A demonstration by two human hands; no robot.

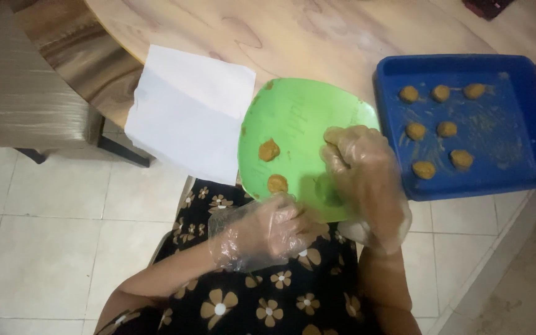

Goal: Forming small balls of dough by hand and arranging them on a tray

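Observation:
A green plate (293, 118) overhangs the table's near edge and carries two brown dough lumps (268, 149). My left hand (268, 232), in a clear plastic glove, grips the plate's near rim just below the second lump (276, 183). My right hand (361, 177), also gloved, lies over the plate's right side with its fingers curled; a bit of dough shows at the fingertips (332, 134). What sits under the palm is hidden.
A blue tray (528, 111) at the right holds several brown dough balls (446, 129). A white sheet of paper (190, 111) hangs over the wooden table's (317, 31) left edge. A chair (26, 105) stands at the left on the tiled floor (51, 248).

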